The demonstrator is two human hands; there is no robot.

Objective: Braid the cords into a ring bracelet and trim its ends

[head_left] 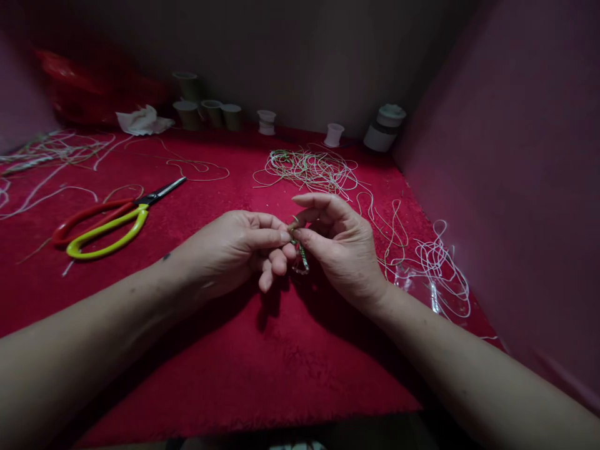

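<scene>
Just right of the picture's middle, my left hand and my right hand meet fingertip to fingertip. Between them they pinch a small knotted cord piece in green and white, whose looped end hangs below the fingers. My left thumb and index finger press on its upper end, with the other fingers curled loosely. From the other side my right thumb and index finger grip the same spot. A short thin strand stands up above the pinch. Much of the piece is hidden by the fingers.
Scissors with red and yellow handles lie left on the red cloth. Behind my hands is a tangled cord pile; white cord lies right. Thread spools, a lidded jar and a red bag stand along the back.
</scene>
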